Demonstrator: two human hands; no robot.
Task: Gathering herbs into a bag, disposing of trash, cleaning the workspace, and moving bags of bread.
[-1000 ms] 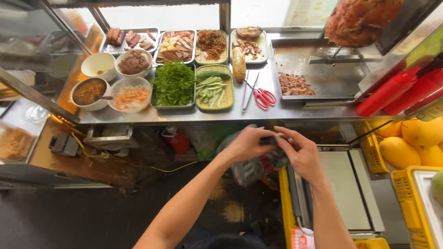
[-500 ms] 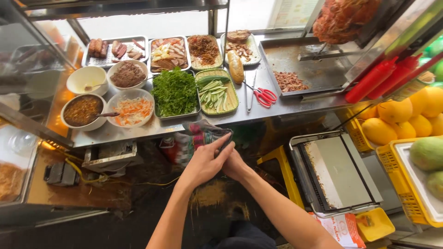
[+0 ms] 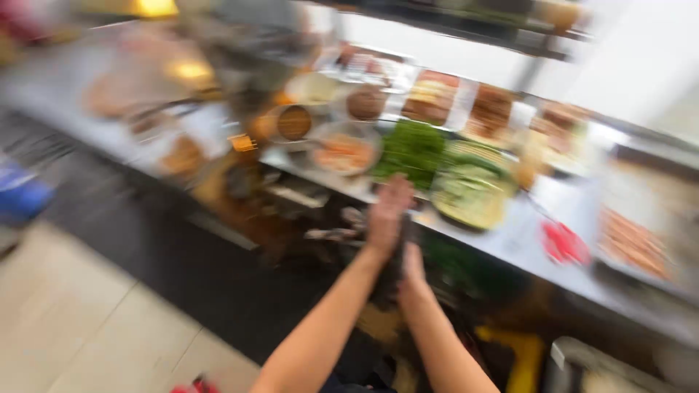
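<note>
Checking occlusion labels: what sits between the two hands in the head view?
A dark, blurred object lies between the left hand and right hand; motion blur hides what it is.

1. I stand at a street food stall's steel counter (image 3: pixel 524 240).
2. Metal trays of cooked meats (image 3: pixel 495 109), chopped greens (image 3: pixel 411 149) and bowls of sauce (image 3: pixel 295 122) line it, though blurred.
</note>
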